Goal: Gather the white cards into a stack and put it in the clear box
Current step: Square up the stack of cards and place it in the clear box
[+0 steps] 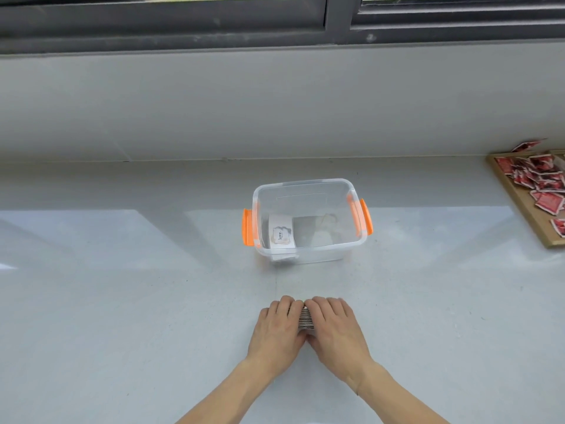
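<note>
A stack of white cards (305,318) stands on edge on the grey counter, pressed between my two hands. My left hand (279,327) cups its left side and my right hand (337,325) its right side, so only a narrow strip of card edges shows. Beyond my hands stands the clear box (308,186) with orange latches, lid off. A white card (281,234) printed "love" lies inside it near the left wall.
A wooden tray (519,203) holding several red-backed cards sits at the right edge of the counter. A grey wall and a dark window frame (183,29) rise behind the counter (122,301).
</note>
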`<state>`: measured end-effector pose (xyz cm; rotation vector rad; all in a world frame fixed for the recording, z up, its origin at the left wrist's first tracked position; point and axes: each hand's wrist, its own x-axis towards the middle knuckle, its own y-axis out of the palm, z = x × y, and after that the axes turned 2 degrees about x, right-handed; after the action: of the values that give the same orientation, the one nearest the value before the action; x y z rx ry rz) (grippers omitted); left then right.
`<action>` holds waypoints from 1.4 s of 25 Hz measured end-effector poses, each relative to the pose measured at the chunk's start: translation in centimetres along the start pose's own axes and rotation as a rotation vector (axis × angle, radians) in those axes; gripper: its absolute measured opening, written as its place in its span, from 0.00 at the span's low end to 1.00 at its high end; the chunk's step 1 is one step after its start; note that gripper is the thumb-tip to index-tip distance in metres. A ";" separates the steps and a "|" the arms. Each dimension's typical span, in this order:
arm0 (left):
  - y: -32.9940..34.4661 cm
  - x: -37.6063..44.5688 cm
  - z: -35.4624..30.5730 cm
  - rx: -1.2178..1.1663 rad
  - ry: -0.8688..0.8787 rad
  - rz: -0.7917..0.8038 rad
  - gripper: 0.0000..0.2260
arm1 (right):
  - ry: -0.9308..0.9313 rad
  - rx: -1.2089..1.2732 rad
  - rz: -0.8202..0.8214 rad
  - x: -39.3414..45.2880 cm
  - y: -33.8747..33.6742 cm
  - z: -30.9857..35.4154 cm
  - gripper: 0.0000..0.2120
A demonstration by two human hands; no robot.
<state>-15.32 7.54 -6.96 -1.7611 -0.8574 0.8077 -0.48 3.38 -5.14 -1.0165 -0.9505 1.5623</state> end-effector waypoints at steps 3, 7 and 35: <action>-0.2 -1.1 1.3 -0.362 -0.069 -0.037 0.29 | 0.001 0.003 -0.048 -0.4 0.5 -0.2 0.20; -0.4 -3.8 4.7 -0.691 -0.261 -0.199 0.31 | 0.030 -0.029 -0.052 -0.4 0.8 0.0 0.20; -0.6 1.6 -1.8 -1.420 -0.656 -0.320 0.17 | 0.147 -0.016 -0.051 -0.5 0.2 0.1 0.20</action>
<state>-13.12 8.23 -6.09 -2.3771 -2.5070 0.5336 -0.52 2.90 -5.19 -1.0950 -0.8815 1.4195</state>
